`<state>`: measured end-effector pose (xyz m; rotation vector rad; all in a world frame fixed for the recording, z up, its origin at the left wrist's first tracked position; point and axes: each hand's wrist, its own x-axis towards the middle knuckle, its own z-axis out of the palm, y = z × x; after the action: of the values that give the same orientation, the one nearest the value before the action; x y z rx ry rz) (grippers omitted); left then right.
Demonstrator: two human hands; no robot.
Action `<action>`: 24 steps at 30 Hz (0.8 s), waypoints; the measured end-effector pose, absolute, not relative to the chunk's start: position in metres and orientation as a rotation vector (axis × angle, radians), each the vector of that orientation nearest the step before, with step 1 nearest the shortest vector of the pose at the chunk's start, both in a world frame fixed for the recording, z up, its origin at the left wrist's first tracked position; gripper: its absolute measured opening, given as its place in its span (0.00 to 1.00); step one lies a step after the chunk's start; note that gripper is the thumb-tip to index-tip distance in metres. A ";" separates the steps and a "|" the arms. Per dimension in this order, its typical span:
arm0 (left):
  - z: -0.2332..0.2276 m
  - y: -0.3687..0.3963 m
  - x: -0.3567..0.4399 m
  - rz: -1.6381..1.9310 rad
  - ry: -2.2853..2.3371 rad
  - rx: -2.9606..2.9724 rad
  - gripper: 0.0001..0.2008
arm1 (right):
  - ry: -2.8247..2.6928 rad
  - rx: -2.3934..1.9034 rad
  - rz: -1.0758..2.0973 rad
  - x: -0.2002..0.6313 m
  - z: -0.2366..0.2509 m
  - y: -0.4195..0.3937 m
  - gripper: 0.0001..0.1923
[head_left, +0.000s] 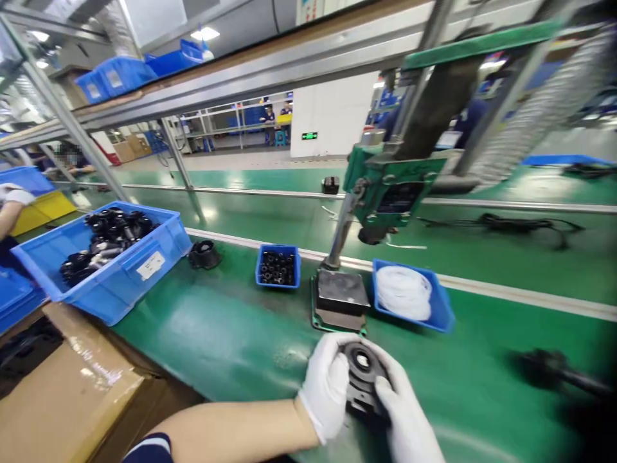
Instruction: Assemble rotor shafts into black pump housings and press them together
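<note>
Both hands wear white fabric gloves and are closed together on one round black plastic part with a pale centre hole (362, 376), low centre of the frame. Left hand (328, 386) wraps the part's left side, fingers curled over its upper rim. Right hand (407, 418) grips the right and lower side, fingers lying across the edge. The part sits between the two palms, its face tilted up, held just above the green work surface (216, 334); whether it touches the surface cannot be told.

Count, moving outward:
- One green hand press with a dark square base block (340, 292), directly above the hands in the frame, its column rising to the upper right.
- Two small blue plastic trays: one with small black rings (277, 265) left of the press base, one with coiled white rings (407, 294) right of it.
- One loose black round part (204, 254) on the surface, centre left.
- One large blue plastic bin filled with black parts (106, 260), left of frame.
- One brown cardboard box (67, 392), lower left corner.
- One blurred dark object (554, 370), lower right; identity unclear.

Another person's arm in a white sleeve (12, 202) shows at the far left edge.
</note>
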<state>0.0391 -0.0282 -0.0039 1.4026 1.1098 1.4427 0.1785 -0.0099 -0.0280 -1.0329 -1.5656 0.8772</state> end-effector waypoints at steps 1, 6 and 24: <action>-0.003 -0.025 0.038 1.433 1.090 1.371 0.24 | -1.537 -1.045 0.930 0.176 -0.025 -0.011 0.19; -0.001 -0.014 0.036 1.246 0.993 1.442 0.40 | -1.507 -0.966 0.955 0.175 -0.008 -0.009 0.25; -0.004 -0.009 0.037 1.090 1.179 1.457 0.48 | -1.177 -1.067 0.835 0.212 0.018 0.013 0.22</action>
<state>0.0371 -0.0092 -0.0044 1.4572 1.1795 1.0895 0.2118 0.0132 0.0178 -1.0666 -1.1775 0.8347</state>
